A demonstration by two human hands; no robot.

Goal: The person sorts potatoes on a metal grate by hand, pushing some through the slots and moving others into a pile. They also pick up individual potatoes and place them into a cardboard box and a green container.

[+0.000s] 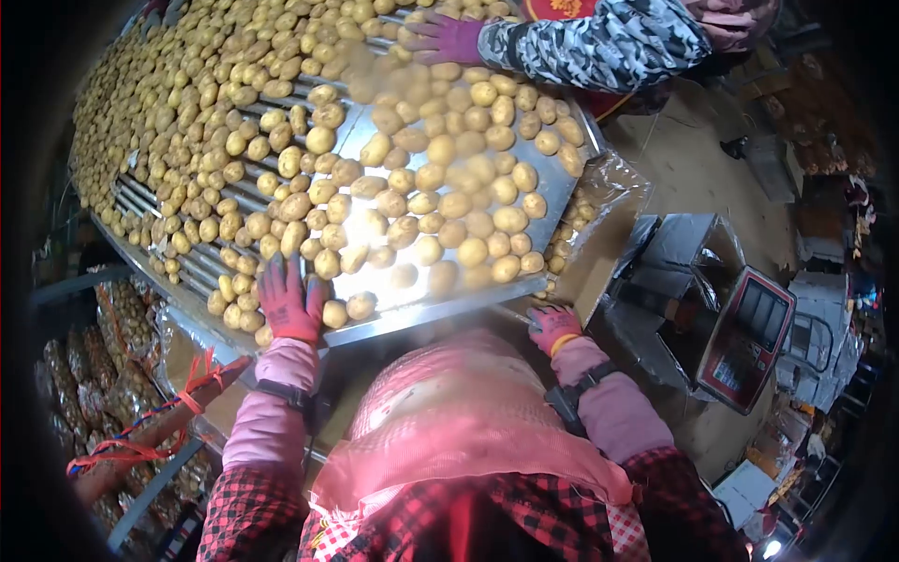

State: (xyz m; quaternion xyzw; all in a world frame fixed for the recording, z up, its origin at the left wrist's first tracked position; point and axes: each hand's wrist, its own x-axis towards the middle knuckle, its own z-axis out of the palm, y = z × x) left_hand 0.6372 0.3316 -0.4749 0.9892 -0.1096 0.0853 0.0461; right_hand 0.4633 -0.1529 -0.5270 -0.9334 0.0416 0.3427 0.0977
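My left hand (pixel 288 302), in a red and dark rubber-coated glove, lies at the near edge of the metal sorting table (pixel 375 326). Its fingers are stretched out, touching potatoes (pixel 239 314) beside the rollers. My right hand (pixel 554 327), gloved the same way, is at the near rim of a plastic-lined cardboard box (pixel 599 267) below the table's end. Its fingers bend over that rim. Several potatoes lie inside the box, partly hidden by the table lip. Many more potatoes (pixel 454 206) spread over the metal plate and rollers.
Across the table, a co-worker's gloved hand (pixel 449 39) reaches among the potatoes. To the right stand a digital scale (pixel 746 339) and an open lined carton (pixel 670 248). At left are a post tied with red cord (pixel 154 431) and bagged potatoes (pixel 89 361).
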